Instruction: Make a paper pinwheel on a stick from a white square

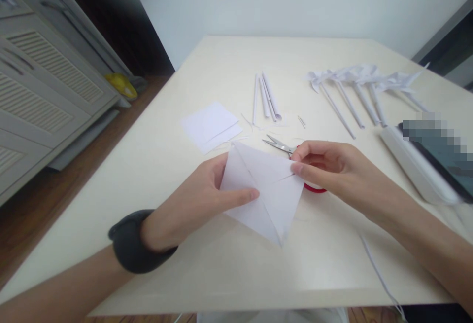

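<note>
A square sheet of white paper (pixel 273 170) with diagonal creases is held up above the table, with a slit running in from its right corner. My left hand (pixel 214 187) grips it from the left, thumb flat on top and the fingers hidden beneath. At the right corner my right hand (pixel 325 162) pinches the paper between thumb and fingertips. Just behind that hand lie scissors (pixel 280 146) with red handles, partly covered by my fingers. Farther left, flat white paper squares (pixel 212 123) overlap on the table.
Rolled paper sticks (pixel 269 97) lie at mid-table. Several paper pinwheels on sticks (pixel 347 101) rest at the back right. A white case (pixel 417 165) with a dark device (pixel 443 160) stands on the right, and a white cord (pixel 380 269) hangs over the table (pixel 148 273) edge.
</note>
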Tool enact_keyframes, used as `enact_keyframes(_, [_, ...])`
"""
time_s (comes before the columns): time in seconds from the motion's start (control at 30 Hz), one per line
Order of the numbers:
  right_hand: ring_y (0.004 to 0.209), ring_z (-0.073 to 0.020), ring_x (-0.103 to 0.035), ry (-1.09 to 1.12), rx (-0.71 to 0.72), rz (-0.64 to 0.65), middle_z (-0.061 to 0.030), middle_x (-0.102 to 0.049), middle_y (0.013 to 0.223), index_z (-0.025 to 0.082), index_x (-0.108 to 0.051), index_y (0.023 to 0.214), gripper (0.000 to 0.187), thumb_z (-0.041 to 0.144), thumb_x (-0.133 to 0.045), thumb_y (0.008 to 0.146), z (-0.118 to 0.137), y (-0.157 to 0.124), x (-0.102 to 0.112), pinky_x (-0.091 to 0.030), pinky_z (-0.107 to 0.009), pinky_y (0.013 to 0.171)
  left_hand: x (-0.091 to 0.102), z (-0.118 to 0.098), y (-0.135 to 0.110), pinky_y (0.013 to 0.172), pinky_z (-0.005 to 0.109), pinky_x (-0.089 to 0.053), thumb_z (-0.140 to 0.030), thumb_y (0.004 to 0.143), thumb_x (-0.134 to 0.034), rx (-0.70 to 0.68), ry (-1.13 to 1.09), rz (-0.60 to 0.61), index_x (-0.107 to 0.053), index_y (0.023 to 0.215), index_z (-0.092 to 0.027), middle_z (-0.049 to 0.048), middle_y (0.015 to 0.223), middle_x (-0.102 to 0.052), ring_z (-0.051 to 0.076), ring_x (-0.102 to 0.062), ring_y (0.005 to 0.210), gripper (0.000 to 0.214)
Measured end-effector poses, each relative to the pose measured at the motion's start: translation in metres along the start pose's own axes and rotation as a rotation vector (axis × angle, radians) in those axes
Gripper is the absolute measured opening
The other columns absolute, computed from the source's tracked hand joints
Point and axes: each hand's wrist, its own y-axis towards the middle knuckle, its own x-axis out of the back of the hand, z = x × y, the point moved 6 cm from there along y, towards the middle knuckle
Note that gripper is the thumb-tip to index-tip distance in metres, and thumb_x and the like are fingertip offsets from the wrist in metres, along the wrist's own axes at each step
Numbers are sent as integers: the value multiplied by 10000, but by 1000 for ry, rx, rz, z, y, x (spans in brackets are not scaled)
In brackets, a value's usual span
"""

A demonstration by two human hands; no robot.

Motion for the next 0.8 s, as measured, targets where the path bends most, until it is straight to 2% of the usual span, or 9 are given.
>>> enact_keyframes(0.2, [635, -134, -531, -29, 11, 0, 5, -578, 721, 221, -540, 745, 94, 234, -495, 827, -1, 1, 0, -375, -239, 494, 1, -1, 1, 691, 298, -526, -202, 726, -629, -16, 6, 1, -575, 1062, -237, 37, 1027, -665, 228, -642, 868, 342])
enact_keyframes(0.4, [666, -120, -533, -92, 24, 39, 27, -583, 782, 215, -533, 775, 51, 258, -542, 800, -1, 2, -5, -399, -237, 544, -3, -2, 1, 754, 321, -508, -226, 740, -613, -18, 30, 37, -539, 1128, -266, 28, 1071, -646, 250, -601, 979, 396])
enact_keyframes(0.6, [716, -157, -565, -106, 35, 111, 10, -587, 801, 211, -558, 753, 47, 250, -555, 778, 0, 2, -12, -430, -280, 592, -6, -6, 1, 747, 319, -509, -204, 738, -613, -32, 82, 73, -554, 1098, -257, 19, 1061, -640, 235, -611, 927, 369])
enact_keyframes(0.8, [738, -170, -555, -114, -14, 182, 15, -556, 767, 212, -550, 722, 90, 253, -529, 799, -8, 3, -12, -432, -285, 601, -13, -4, 1, 756, 306, -510, -92, 749, -581, -11, -100, 180, -563, 1098, -251, 19, 1035, -654, 212, -624, 905, 384])
